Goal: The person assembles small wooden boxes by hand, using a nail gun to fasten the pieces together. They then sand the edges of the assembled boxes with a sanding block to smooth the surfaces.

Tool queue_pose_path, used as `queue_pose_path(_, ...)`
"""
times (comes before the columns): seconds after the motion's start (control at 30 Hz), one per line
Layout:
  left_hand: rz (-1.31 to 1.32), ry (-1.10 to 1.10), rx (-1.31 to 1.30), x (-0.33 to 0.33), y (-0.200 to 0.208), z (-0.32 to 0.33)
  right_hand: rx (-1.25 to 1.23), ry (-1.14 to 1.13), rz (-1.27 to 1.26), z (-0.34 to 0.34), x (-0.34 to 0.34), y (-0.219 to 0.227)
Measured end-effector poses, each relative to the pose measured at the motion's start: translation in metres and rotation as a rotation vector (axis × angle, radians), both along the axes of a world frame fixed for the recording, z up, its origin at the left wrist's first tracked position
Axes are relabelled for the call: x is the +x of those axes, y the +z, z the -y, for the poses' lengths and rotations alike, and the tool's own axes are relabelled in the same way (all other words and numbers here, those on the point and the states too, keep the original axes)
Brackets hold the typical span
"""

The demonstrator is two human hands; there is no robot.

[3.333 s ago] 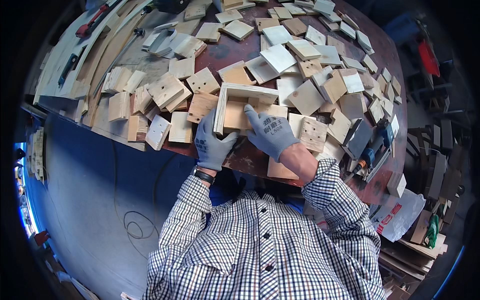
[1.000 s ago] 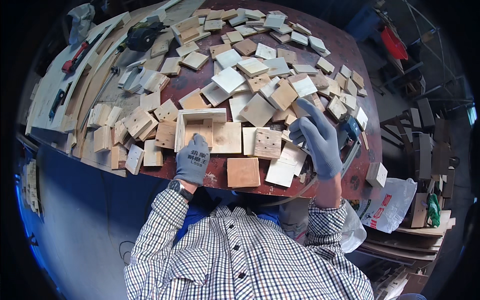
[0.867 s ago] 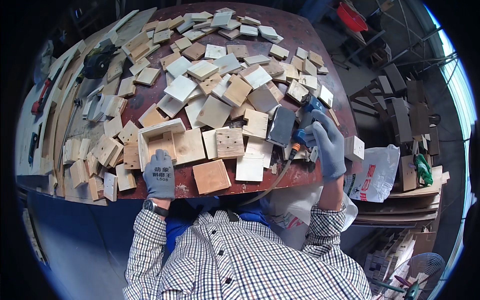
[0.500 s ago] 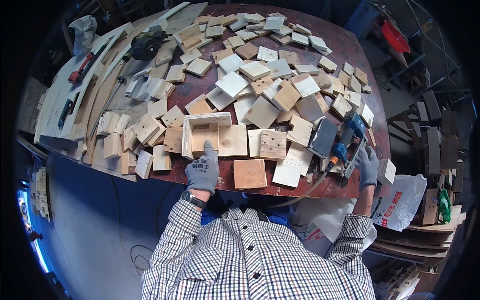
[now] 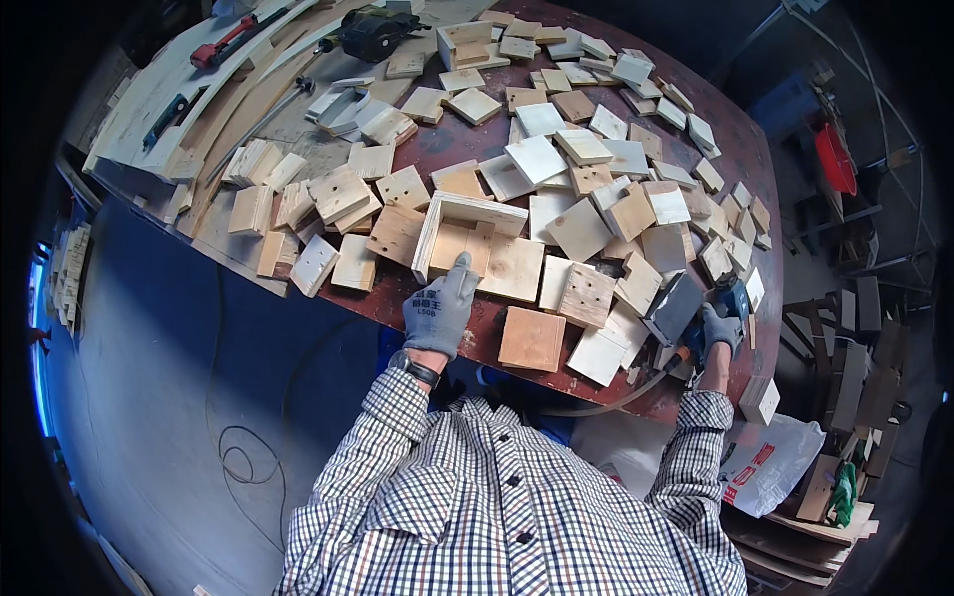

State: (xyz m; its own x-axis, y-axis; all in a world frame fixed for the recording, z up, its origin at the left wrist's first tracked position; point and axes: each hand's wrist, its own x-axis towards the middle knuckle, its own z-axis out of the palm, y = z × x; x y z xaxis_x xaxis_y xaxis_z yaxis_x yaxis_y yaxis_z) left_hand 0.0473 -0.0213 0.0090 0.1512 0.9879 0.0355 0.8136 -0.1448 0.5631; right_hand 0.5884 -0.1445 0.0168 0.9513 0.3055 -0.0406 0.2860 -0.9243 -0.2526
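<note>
My left hand (image 5: pixel 439 310), in a grey glove, lies at the table's front edge with its index finger stretched onto a small wooden block (image 5: pixel 454 241). This block sits inside the corner of an L-shaped wooden frame (image 5: pixel 481 212) made of two upright boards. A flat square wooden piece (image 5: pixel 513 268) lies against the block's right side. At the right, my gloved right hand (image 5: pixel 720 330) is closed round a blue nail gun (image 5: pixel 733 298) that rests among the pieces. An air hose (image 5: pixel 636 395) runs from the gun toward my body.
Many loose wooden squares (image 5: pixel 581 230) cover the dark red table (image 5: pixel 452 149). A dark block (image 5: pixel 676 306) lies left of the nail gun. Long boards, a black tool (image 5: pixel 383 33) and a red-handled tool (image 5: pixel 221 42) occupy the far left. A white plastic bag (image 5: pixel 780 459) hangs at the right.
My right hand has moved from the nail gun's lower side up onto its body and grips it. My left finger stays on the block. The whole view has shifted and turned.
</note>
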Motion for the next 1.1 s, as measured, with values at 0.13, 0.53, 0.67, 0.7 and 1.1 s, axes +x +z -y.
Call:
queue_pose_path(0.13,-0.134,-0.059,0.072,-0.004,-0.003,0.002,-0.180,-0.013,-0.028,-0.022,-0.016,0.014)
queue_pose_path(0.53,-0.015,-0.091,0.221,-0.012,-0.042,-0.002,0.528,0.065,-0.213,0.021,-0.035,0.101)
queue_pose_path(0.67,0.050,-0.097,0.274,-0.015,-0.039,-0.002,0.924,0.349,-0.389,0.038,-0.138,0.195)
queue_pose_path(0.7,0.059,-0.100,0.273,-0.015,-0.040,-0.002,0.991,0.460,-0.468,0.045,-0.142,0.209)
queue_pose_path(1.1,0.029,-0.080,0.183,-0.014,-0.025,-0.001,0.198,0.906,-1.102,-0.129,-0.320,0.246)
